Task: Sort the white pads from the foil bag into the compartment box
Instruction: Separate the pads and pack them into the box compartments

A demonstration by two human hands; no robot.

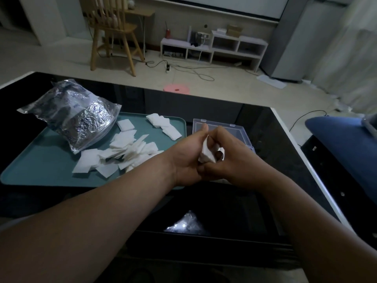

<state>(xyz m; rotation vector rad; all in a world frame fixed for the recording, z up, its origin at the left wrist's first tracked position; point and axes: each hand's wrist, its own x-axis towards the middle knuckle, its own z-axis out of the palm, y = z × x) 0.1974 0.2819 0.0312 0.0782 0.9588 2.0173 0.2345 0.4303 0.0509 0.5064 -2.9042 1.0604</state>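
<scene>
Head view: the left hand (186,154) and right hand (234,160) together pinch a crumpled white pad (206,155) in front of the clear compartment box (237,130).

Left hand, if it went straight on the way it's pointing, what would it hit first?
The left hand would likely meet the right hand first, both gripping the white pads; the compartment box lies beyond, depth unclear.

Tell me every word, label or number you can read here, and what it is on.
"Date": on the foil bag, upside down to the camera.
Other print higher on the foil bag: too blurred to read.
On the compartment box, white pads and tray: no text visible.
</scene>
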